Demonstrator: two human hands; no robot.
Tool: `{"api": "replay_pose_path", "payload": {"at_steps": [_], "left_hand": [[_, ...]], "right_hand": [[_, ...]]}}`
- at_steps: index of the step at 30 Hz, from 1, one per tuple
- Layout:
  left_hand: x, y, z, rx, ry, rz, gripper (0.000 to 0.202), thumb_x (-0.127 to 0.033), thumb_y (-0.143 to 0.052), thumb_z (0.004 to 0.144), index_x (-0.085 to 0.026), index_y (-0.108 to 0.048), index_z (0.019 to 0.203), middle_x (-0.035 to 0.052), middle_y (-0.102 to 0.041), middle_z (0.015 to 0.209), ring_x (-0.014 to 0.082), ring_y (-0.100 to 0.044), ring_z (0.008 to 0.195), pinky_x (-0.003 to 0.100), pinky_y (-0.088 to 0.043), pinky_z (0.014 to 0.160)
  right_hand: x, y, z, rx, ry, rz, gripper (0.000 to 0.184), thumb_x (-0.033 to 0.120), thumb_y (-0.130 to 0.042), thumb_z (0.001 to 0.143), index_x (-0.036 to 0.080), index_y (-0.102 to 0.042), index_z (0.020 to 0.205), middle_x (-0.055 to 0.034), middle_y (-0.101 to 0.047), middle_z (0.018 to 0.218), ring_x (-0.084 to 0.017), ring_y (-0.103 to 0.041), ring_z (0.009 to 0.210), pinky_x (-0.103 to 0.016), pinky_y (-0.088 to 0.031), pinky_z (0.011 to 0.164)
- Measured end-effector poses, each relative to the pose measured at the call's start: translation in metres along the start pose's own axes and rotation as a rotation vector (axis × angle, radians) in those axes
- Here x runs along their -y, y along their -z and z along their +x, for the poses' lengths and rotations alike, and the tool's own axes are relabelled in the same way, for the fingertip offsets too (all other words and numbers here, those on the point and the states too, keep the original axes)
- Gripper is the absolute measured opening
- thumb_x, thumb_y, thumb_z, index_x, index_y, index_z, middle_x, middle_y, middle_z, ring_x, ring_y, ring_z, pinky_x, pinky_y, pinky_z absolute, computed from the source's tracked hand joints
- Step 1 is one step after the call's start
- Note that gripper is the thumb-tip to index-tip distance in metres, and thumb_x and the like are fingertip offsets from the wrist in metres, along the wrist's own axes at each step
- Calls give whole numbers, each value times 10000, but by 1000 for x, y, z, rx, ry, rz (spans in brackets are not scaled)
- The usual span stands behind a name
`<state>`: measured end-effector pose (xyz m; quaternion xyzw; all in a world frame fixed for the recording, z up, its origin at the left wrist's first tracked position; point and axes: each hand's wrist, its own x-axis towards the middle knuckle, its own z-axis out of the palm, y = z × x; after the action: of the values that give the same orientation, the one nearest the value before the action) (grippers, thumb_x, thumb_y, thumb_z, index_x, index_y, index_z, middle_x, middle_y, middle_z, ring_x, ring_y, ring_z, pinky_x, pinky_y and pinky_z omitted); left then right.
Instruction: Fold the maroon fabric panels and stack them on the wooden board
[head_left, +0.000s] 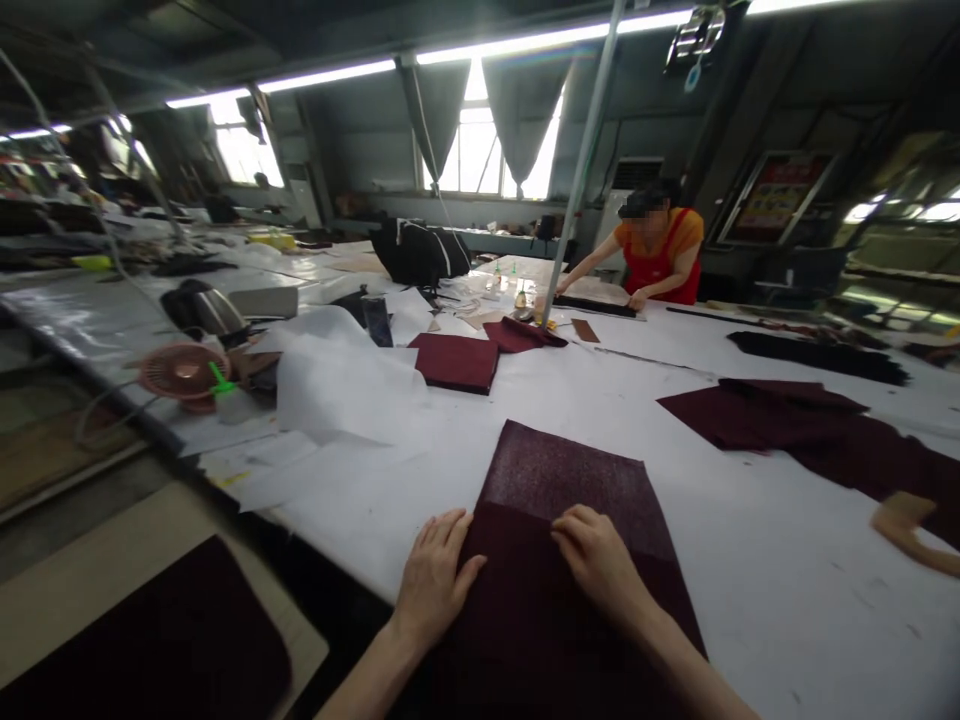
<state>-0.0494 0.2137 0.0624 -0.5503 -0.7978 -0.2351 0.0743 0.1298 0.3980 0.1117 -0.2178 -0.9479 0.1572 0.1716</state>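
A dark maroon piece of fabric (574, 585) lies before me on the white-covered table. Its far part, a shinier panel (570, 470), shows beyond the edge of the matte upper layer. My left hand (439, 570) rests along the left edge of the fabric, fingers stretched out and thumb apart. On the upper layer's edge, near the middle, my right hand (596, 555) has its fingers curled and pinched together on the cloth. The fingertips are partly hidden.
A stack of red-maroon pieces (456, 362) and white sheets (345, 390) lie ahead. At left stand a small fan (186, 372) and a kettle (214, 308). More maroon cloth (810, 425) lies right. A person in a red apron (667, 260) works across the table, beside a pole (581, 180).
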Motion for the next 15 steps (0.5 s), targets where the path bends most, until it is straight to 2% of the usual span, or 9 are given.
{"api": "replay_pose_path", "payload": {"at_steps": [3, 6, 9, 11, 13, 15], "left_hand": [[0, 8, -27, -63, 66, -82, 477, -330, -527, 886, -197, -424, 1332, 95, -541, 1321, 235, -495, 1232, 438, -417, 1054], [4, 20, -61, -126, 123, -123, 480, -328, -552, 872, -217, -432, 1323, 85, -566, 1296, 225, -532, 1201, 387, -481, 998], [14, 31, -97, -177, 147, -139, 495, -319, -587, 847, -233, -447, 1314, 73, -598, 1264, 222, -580, 1149, 339, -528, 936], [21, 34, -120, -199, 155, -152, 504, -324, -609, 831, -240, -458, 1305, 64, -618, 1242, 217, -607, 1115, 310, -539, 913], [28, 32, -142, -213, 169, -176, 499, -325, -625, 822, -248, -474, 1291, 54, -636, 1219, 209, -623, 1092, 285, -539, 909], [32, 27, -161, -215, 182, -219, 489, -322, -638, 813, -262, -494, 1276, 40, -651, 1198, 199, -634, 1076, 261, -534, 909]], "right_hand": [[34, -24, 45, 180, -19, 59, 83, 218, -543, 876, 222, -626, 876, -22, -611, 965, -170, -558, 911, -287, -356, 802], [47, -44, 73, 267, -19, 11, 78, 215, -647, 785, 210, -614, 855, -25, -605, 975, -194, -540, 943, -307, -330, 804], [48, -52, 85, 316, -19, -28, 115, 207, -683, 729, 190, -584, 785, -27, -611, 928, -214, -524, 936, -329, -302, 801], [48, -52, 87, 345, -24, -45, 139, 204, -679, 722, 190, -570, 806, -13, -617, 865, -205, -522, 894, -334, -294, 801], [49, -49, 87, 376, -16, -54, 191, 203, -683, 715, 201, -569, 869, 7, -620, 813, -195, -522, 861, -337, -293, 806], [54, -42, 85, 407, 13, -68, 174, 201, -688, 715, 208, -581, 853, 4, -625, 829, -203, -520, 893, -345, -292, 823]]}}
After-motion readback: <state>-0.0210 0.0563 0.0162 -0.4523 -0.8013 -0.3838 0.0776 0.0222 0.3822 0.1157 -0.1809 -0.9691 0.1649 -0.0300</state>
